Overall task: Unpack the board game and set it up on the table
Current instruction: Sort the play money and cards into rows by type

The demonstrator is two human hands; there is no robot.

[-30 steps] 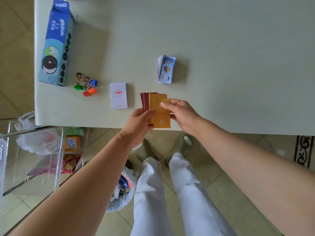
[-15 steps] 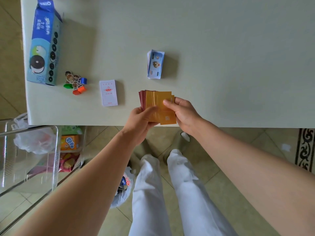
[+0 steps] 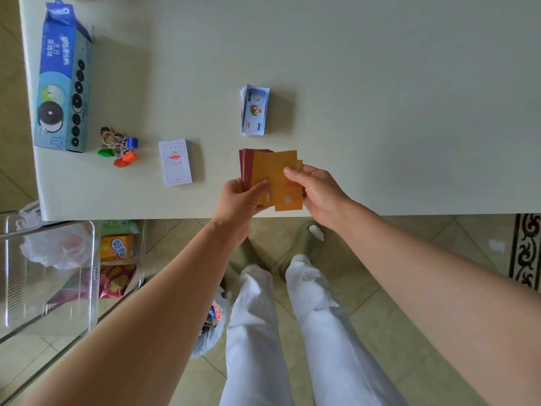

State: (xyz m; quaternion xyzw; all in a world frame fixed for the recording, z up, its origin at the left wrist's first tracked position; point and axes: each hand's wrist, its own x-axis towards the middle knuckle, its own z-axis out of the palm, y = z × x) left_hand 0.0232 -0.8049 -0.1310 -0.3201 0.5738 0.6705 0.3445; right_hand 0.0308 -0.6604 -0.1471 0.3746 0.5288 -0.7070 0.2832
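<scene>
The orange cards [image 3: 278, 171] cover most of the red cards [image 3: 247, 164]; I see only a strip of red above the thumb of the left hand [image 3: 237, 200]. That hand's fingers lie behind the fan, out of my sight, as do the lower fingers of the right hand [image 3: 319, 191]. I can't count the cards. Left of the fingers, the print on the white deck [image 3: 175, 162] is too small to read. Further left, the game pieces [image 3: 118, 146] overlap in a heap. The table [image 3: 380, 83] runs off the top and right edges.

The left hand [image 3: 240, 200] and right hand [image 3: 319, 191] grip a fan of orange and red cards [image 3: 275, 171] over the desk [image 3: 380, 83]. Beyond the fan lie blue banknotes [image 3: 255, 111]; left of it, a white card deck [image 3: 175, 162], pawns [image 3: 118, 146] and an Oreo carton [image 3: 63, 80].
</scene>
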